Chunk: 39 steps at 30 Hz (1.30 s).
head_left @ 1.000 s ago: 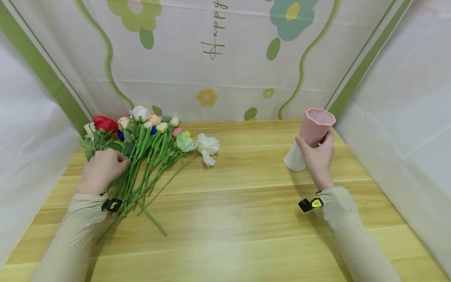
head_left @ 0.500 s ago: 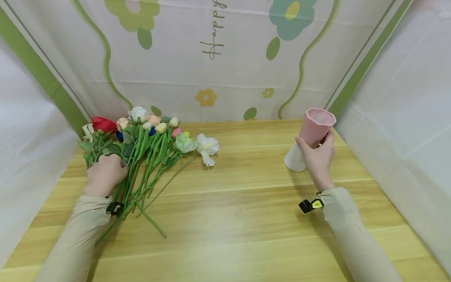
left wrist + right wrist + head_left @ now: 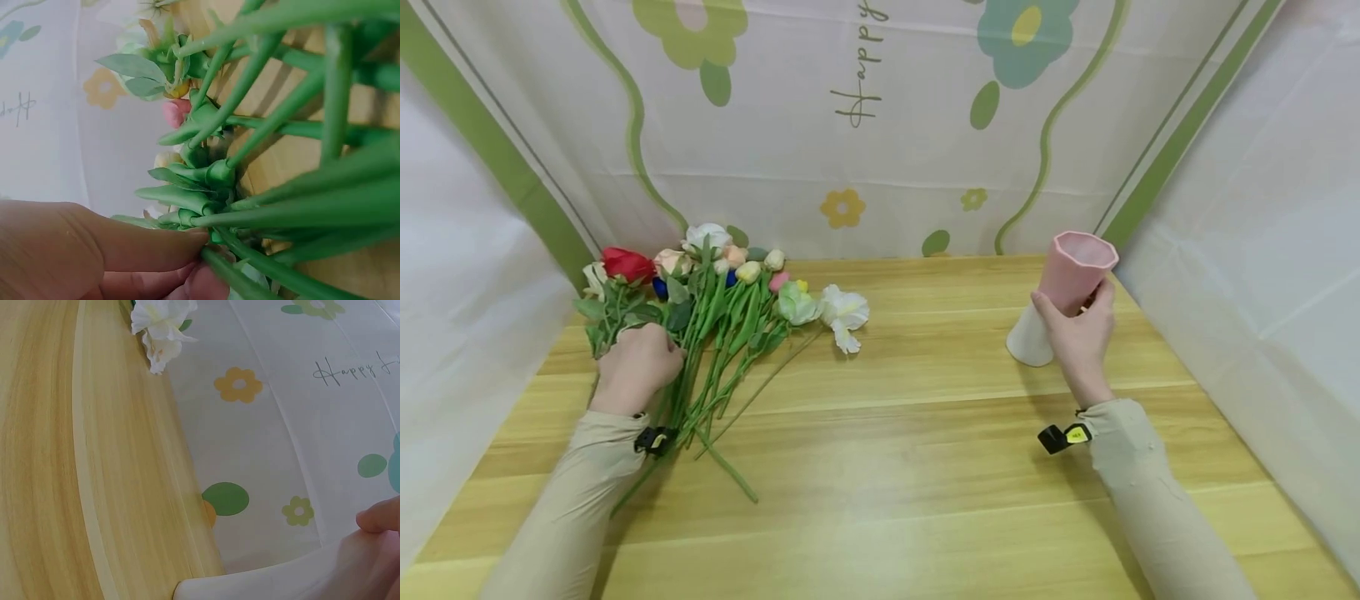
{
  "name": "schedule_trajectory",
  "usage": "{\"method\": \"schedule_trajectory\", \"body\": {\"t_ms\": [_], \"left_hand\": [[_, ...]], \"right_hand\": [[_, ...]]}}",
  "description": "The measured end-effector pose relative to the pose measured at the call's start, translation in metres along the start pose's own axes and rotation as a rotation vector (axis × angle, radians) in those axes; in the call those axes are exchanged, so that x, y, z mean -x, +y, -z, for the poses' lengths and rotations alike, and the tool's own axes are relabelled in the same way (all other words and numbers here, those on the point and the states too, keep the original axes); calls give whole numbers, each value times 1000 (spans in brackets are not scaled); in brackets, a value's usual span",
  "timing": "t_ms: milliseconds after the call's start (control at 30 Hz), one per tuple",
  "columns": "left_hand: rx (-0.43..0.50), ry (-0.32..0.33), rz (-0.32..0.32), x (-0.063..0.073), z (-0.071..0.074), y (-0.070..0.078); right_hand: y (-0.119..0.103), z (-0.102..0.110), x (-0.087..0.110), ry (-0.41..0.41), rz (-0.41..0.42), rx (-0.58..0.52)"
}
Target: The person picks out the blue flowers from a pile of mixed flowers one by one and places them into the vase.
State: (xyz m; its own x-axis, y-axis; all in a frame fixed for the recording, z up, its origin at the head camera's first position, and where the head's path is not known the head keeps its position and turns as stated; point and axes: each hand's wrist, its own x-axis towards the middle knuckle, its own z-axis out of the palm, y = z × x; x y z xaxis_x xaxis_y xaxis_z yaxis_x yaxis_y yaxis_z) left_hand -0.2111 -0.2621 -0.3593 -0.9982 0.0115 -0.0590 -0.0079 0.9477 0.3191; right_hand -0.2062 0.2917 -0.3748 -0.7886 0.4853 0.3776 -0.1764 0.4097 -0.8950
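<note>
At the left of the table, my left hand (image 3: 638, 367) reaches into a spread bunch of artificial flowers. In the left wrist view its thumb and fingers pinch a green flower stem (image 3: 240, 280) among many others; the fingertips are partly hidden behind the stems. Blooms at the far end include a red rose (image 3: 627, 265), a white rose (image 3: 707, 237), a pale green flower (image 3: 797, 304) and a white iris-like flower (image 3: 845, 317). Over at the right, my right hand (image 3: 1081, 337) grips a vase (image 3: 1066, 279), pink above and white below, its mouth facing up.
The wood-grain table (image 3: 880, 450) extends between the flowers and the vase. A white curtain (image 3: 775, 142) printed with flowers and lettering hangs along the back edge, and white sheets (image 3: 1277, 250) close off both sides. Loose stem ends (image 3: 737, 479) point toward the front.
My left hand has shifted a little to the right and nearer among the stems. The white rose has moved slightly right, and a leaf shows upright beneath it. My right hand keeps holding the vase.
</note>
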Motion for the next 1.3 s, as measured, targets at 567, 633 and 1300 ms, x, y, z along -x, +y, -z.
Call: {"method": "schedule_trajectory", "body": {"t_ms": [567, 633, 1300], "left_hand": [[67, 126, -3, 15, 20, 12], [77, 162, 2, 16, 25, 10], [87, 207, 177, 19, 45, -50]], "right_hand": [[-1, 0, 0, 12, 0, 36], [-1, 0, -1, 12, 0, 35], [1, 1, 0, -4, 1, 17]]}}
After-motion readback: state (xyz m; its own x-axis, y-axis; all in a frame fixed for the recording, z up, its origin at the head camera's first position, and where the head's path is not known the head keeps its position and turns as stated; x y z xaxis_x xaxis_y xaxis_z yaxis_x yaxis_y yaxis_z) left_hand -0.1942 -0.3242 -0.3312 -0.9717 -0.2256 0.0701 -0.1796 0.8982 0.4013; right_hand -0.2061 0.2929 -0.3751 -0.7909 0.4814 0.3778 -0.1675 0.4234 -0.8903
